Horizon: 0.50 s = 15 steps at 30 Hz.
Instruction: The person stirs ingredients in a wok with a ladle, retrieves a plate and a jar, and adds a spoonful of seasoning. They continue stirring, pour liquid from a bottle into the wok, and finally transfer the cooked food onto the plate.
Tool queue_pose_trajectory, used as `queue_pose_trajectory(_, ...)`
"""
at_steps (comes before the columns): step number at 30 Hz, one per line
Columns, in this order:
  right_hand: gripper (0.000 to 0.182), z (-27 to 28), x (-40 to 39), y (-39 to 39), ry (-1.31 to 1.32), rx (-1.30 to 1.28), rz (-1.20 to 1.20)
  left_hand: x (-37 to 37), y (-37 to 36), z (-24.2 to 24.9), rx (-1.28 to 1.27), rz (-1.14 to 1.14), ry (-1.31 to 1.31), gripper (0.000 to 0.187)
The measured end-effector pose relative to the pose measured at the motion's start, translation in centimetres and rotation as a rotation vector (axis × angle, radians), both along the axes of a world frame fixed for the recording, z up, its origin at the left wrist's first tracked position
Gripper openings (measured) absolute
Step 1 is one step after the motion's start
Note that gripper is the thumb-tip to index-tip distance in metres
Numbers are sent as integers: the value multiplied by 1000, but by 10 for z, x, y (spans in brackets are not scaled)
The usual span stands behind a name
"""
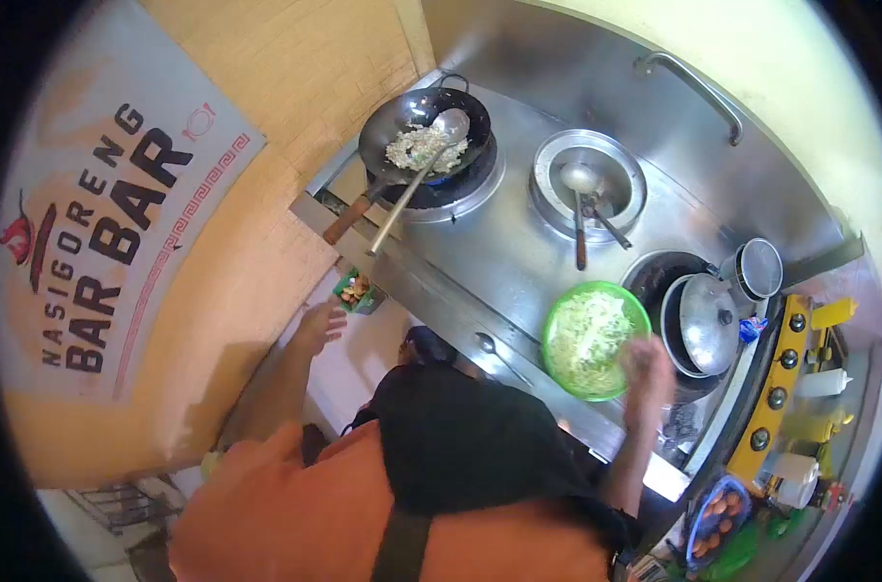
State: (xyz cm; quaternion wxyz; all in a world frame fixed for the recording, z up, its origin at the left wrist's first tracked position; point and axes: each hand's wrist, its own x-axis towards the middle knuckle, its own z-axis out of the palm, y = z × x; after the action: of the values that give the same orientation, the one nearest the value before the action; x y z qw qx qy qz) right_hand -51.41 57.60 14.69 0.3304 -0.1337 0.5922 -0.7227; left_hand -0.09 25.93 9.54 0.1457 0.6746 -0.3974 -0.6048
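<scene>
My left hand (320, 325) hangs with fingers apart beside a small green container (367, 305) of brown pieces, holding nothing. At the right rim of a green bowl (555, 373) is my right hand (647, 369), its fingers smeared by motion. Shredded cabbage (588, 335) fills the bowl. Up at the left burner, a black wok (378, 121) with a wooden handle holds chopped pale food (412, 147). A long-handled ladle (399, 215) rests in the wok, its handle sticking out over the counter edge.
A metal pot (541, 199) with a ladle and another utensil is set into the steel counter (499, 247). A spoon (504, 359) lies at the front edge. To the right are a lidded pot (710, 325), a strainer (759, 269), squeeze bottles (822, 383) and a basket of eggs (718, 524).
</scene>
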Motion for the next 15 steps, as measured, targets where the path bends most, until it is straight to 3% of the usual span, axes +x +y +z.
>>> queue_pose_trajectory(1, 53, 8, 39, -59, -96, 70, 198, 5, -28, 1, -34, 145, 131, 51)
queue_pose_trajectory(2, 59, 5, 70, -108, -116, 21, 460, 6, -53, 10, -24, 129, 144, 51)
queue_pose_trajectory(4, 65, 9, 131, -205, -186, 155, 636, 2, -100, 27, 9, 166, 420, 53)
queue_pose_trajectory(5, 68, 4, 156, -256, -213, 242, 675, 5, -125, 18, 19, 143, 429, 53)
queue_pose_trajectory(7, 68, -15, 204, -347, -234, 353, 686, 8, -173, -1, 218, -98, 704, 49)
queue_pose_trajectory(9, 64, -51, 241, -405, -236, 408, 647, -8, -192, -1, 327, -199, 808, 42)
queue_pose_trajectory(11, 46, -99, 258, -445, -349, 45, 763, -19, -199, -9, 417, -234, 832, 38)
queue_pose_trajectory(12, 26, -68, 277, -446, -474, 115, 402, -23, -205, -9, 483, -282, 829, 34)
queue_pose_trajectory(14, 28, -40, 264, -429, 119, 519, 525, -26, -215, -10, 518, -368, 850, 32)
queue_pose_trajectory(15, 45, -44, 259, -419, 493, 517, 472, -29, -218, -11, 535, -431, 880, 29)
